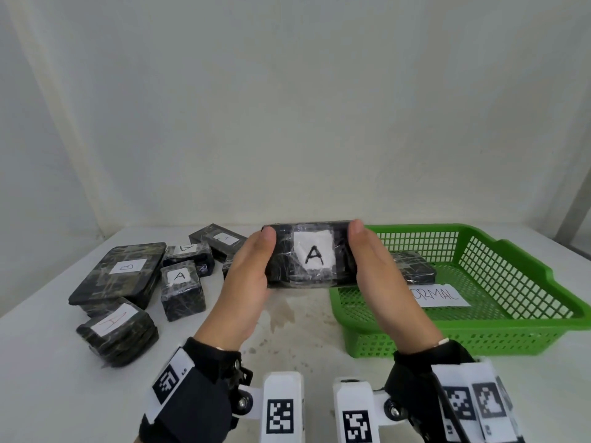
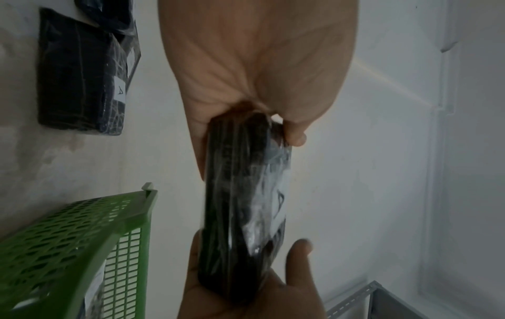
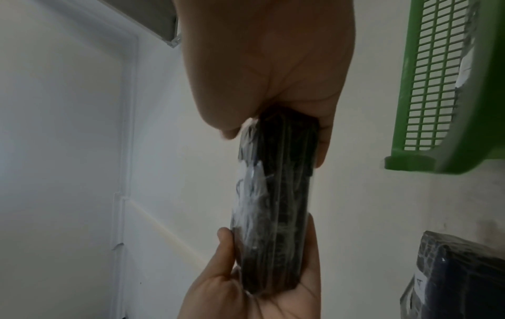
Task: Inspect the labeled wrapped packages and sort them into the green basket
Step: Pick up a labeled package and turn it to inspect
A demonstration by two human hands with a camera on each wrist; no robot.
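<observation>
I hold a black film-wrapped package (image 1: pixel 311 254) with a white label marked "A" up in the air, label facing me. My left hand (image 1: pixel 252 270) grips its left end and my right hand (image 1: pixel 377 270) grips its right end, thumbs on the front, fingers behind. The wrist views show the package (image 2: pixel 240 205) (image 3: pixel 273 205) edge-on between both palms. The green basket (image 1: pixel 479 324) stands to the right on the table, holding one wrapped package (image 1: pixel 414 266) and a paper sign reading "NORMAL" (image 1: pixel 443 295).
Several wrapped packages lie on the white table (image 1: pixel 303 330) at the left: a large flat one marked "B" (image 1: pixel 118 273), a small block marked "A" (image 1: pixel 180 289), one with a red "A" (image 1: pixel 116 330). A wall stands behind.
</observation>
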